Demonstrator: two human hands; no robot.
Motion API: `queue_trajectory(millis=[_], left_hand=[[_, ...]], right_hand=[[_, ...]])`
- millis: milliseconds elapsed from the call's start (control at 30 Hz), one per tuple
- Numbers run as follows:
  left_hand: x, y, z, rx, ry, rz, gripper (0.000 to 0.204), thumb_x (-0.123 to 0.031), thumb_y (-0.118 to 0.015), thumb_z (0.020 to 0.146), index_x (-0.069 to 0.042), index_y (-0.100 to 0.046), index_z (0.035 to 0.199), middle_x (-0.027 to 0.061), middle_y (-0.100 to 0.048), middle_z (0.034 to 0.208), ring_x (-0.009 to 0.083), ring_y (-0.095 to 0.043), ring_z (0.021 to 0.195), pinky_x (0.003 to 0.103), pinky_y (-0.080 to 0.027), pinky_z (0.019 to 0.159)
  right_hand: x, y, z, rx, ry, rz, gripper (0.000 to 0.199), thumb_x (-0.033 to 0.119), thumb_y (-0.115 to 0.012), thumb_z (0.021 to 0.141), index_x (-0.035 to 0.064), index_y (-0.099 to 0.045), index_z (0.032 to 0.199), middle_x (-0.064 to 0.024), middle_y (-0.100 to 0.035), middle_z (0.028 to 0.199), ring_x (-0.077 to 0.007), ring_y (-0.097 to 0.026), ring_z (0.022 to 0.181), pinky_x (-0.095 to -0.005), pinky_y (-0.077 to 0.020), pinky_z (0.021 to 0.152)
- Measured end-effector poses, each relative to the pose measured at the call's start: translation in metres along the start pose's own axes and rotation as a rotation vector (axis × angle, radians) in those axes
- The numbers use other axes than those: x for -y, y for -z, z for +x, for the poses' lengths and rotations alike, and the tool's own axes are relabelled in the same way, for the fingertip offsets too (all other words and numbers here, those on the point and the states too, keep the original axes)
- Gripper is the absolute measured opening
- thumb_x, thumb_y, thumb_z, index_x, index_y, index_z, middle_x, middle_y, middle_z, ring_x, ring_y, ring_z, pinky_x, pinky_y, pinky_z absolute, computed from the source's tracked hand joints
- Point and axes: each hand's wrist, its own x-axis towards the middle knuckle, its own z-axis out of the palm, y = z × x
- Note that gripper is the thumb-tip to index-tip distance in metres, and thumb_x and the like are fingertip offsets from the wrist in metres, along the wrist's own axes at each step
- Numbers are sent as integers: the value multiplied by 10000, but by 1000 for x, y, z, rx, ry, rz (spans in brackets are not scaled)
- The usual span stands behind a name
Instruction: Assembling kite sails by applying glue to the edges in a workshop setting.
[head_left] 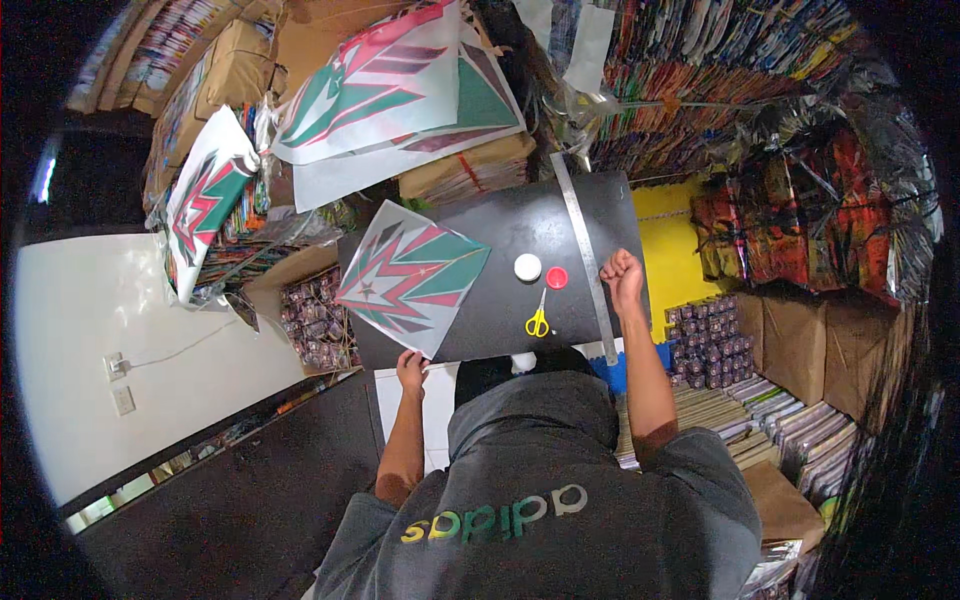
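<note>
A kite sheet (pixel 412 290) lies on the black board (pixel 600 210), pinched at its corner by the left hand (pixel 410 370); right hand (pixel 622 272) fisted empty beside the steel ruler (pixel 586 255); scissors (pixel 538 318) untouched; finished sheets (pixel 400 90) stacked behind.

the grey hood (pixel 530 400) hides the near edge of the black board (pixel 590 215). beside the board, the packets in the wall stacks (pixel 720 60) are too blurred to tell.

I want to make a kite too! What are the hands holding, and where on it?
The left hand pinches the kite sheet at its lower corner. The right hand is fisted beside the metal ruler; whether it grips anything cannot be told.
</note>
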Motion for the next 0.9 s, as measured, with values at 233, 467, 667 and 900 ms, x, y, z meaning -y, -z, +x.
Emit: queue_trajectory(millis=[233, 467, 667, 900], left_hand=[[-3, 4, -2, -16, -16, 9, 252, -154, -673, 909, -156, -599, 1150, -28, -667, 901, 103, -656, 743, 284, -496, 614], [1, 14, 9, 13, -52, -2, 260, -196, -670, 935, -161, -599, 1183, -14, -678, 913, 100, -662, 748, 284, -489, 604], [-5, 14, 7, 18, -50, 5, 235, -200, -670, 937, -153, -611, 1160, -9, -680, 926, 95, -662, 759, 262, -489, 605], [-14, 17, 7, 57, -78, 9, 237, -170, -662, 909, -130, -607, 1136, -2, -674, 886, 99, -645, 720, 246, -449, 563]], right_hand=[[3, -39, -14, -49, -204, -156, 331, 254, -459, 1045, 176, -352, 742, 42, -249, 636, -110, -302, 554, -294, -323, 568], [-10, -32, -13, -99, -109, -133, 315, 330, -524, 1062, 157, -444, 812, 40, -353, 663, -104, -417, 593, -286, -407, 565], [-17, -19, -20, -139, -70, -164, 243, 295, -535, 1063, 104, -539, 912, 13, -490, 728, -99, -516, 657, -262, -480, 606], [-25, -22, -27, -164, -68, -219, 180, 238, -592, 1034, 60, -587, 1005, -8, -580, 846, -98, -554, 688, -258, -464, 599]])
